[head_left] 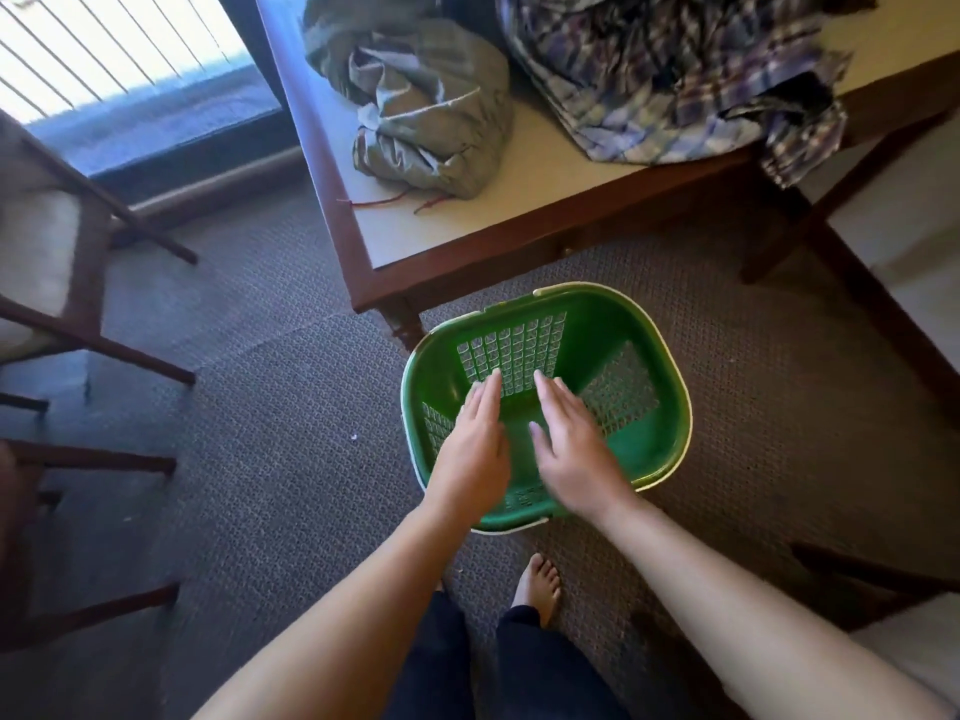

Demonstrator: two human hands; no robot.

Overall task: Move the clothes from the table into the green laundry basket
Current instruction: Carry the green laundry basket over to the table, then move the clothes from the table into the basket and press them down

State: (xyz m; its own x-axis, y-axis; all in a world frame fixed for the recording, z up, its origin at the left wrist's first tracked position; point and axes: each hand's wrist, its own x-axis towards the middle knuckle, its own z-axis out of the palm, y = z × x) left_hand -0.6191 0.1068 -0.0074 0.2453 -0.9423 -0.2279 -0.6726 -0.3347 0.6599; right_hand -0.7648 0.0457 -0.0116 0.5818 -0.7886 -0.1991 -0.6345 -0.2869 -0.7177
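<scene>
We observe both hands above green laundry basket (652, 446), palms down.
- Left hand (475, 444): fingers straight and together, gripping nothing.
- Right hand (574, 449): fingers straight, thumb spread, gripping nothing.
- Basket: on carpet (291, 407), just beside table (545, 179) corner; we see lattice walls and floor.
- Grey-green garment (431, 106): crumpled on table, left side.
- Plaid garment (675, 75): heaped on table, right side, one part hanging over front edge.
- Both garments well apart from hands.
- Bare foot (537, 589) on carpet, near basket.
</scene>
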